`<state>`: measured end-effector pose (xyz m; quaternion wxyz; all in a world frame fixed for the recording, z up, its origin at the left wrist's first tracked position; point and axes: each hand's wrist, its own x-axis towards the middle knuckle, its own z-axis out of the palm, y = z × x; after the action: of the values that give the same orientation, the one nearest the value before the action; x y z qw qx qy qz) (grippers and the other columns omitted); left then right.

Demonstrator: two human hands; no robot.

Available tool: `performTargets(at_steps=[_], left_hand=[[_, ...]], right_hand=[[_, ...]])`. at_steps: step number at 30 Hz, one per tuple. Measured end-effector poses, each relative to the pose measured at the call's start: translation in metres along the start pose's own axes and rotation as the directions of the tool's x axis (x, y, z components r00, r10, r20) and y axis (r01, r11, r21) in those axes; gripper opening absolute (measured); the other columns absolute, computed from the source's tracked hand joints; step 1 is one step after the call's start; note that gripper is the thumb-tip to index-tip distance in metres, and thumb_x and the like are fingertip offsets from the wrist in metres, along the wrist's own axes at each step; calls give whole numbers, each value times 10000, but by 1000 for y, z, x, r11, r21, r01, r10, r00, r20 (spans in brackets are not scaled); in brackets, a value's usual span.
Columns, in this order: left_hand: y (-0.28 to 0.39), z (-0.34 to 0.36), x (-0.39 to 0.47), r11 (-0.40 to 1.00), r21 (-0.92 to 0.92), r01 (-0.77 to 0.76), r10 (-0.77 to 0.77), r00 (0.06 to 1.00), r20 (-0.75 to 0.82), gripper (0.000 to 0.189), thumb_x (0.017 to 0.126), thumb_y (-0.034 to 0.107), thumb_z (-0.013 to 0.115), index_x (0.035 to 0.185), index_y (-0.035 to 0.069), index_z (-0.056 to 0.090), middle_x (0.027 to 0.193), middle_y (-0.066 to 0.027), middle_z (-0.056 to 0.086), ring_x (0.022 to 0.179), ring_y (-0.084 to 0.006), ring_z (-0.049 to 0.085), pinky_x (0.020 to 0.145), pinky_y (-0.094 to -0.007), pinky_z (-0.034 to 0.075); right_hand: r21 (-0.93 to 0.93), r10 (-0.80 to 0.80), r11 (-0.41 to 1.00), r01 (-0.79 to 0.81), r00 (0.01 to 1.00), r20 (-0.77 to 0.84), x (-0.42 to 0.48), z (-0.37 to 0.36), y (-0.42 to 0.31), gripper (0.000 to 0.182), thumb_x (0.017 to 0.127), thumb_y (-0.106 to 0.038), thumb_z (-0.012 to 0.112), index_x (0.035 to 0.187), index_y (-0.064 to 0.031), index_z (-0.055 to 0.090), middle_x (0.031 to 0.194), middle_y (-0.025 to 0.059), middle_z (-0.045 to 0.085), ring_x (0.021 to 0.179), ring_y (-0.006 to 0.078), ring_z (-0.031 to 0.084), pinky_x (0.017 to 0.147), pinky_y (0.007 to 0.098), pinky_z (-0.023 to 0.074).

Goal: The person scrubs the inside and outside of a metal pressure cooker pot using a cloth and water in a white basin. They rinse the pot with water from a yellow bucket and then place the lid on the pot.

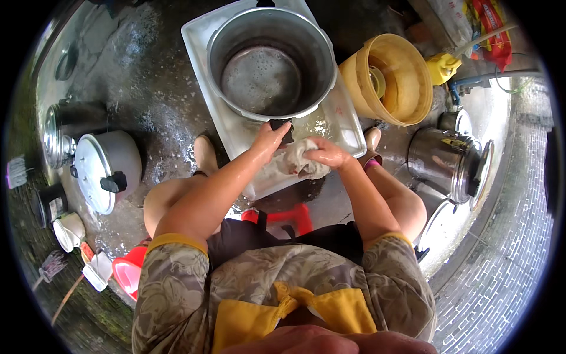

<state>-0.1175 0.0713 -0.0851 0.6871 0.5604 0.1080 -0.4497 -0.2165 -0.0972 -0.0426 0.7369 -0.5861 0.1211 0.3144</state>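
Observation:
A large metal pot (265,84) with wet, soapy-looking walls stands in a white plastic tray (353,128). Its near black handle (286,132) is gripped by my left hand (267,140). A wet, whitish cloth (305,160) is bunched in my right hand (328,152), just right of that handle and over the near end of the tray. The hidden side of the cloth cannot be seen. Shallow water and glare show on the tray's bottom.
A yellow bucket (402,79) stands right of the tray, beside a yellow jug (442,68). Lidded pots stand at the left (119,163) and right (435,161). A red plastic basin (128,270) and brushes (52,265) lie at lower left. The concrete floor (168,115) is wet.

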Motion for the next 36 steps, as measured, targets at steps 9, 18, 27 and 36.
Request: performTargets(at_steps=[9, 18, 27, 36], left_hand=[[-4, -3, -16, 962, -272, -8, 37, 994, 103, 459, 898, 473, 451, 1147, 103, 559, 1105, -76, 613, 1016, -206, 608, 823, -366, 506], [-17, -134, 21, 768, 639, -42, 286, 915, -284, 592, 869, 419, 379, 1122, -89, 547, 1082, -362, 558, 1060, -498, 514, 945, -509, 373], [98, -132, 0, -134, 946, 294, 925, 380, 13, 603, 804, 424, 622, 1223, 5, 510, 1256, -200, 512, 1304, -347, 335, 1061, -539, 250], [32, -23, -9, -136, 964, -227, 65, 969, 237, 434, 777, 418, 641, 1035, 69, 645, 1015, -162, 664, 947, -324, 634, 829, -415, 506]], right_hand=[[-900, -764, 435, -31, 516, -387, 44, 88, -78, 373, 736, -308, 710, 1018, -72, 644, 1033, 117, 647, 924, 311, 607, 820, 371, 504], [-912, -501, -126, -391, 818, -282, 64, 1, -81, 343, 714, -366, 709, 996, -177, 658, 1010, 25, 626, 1002, 262, 584, 833, 412, 510], [-982, -852, -15, -191, 516, -87, 68, -38, -70, 278, 615, -265, 758, 851, -170, 647, 897, 48, 596, 885, 285, 567, 767, 400, 469], [-983, -897, 175, -57, 403, -183, 67, 38, -17, 326, 535, -260, 767, 816, -180, 624, 870, 28, 580, 854, 281, 551, 740, 419, 449]])
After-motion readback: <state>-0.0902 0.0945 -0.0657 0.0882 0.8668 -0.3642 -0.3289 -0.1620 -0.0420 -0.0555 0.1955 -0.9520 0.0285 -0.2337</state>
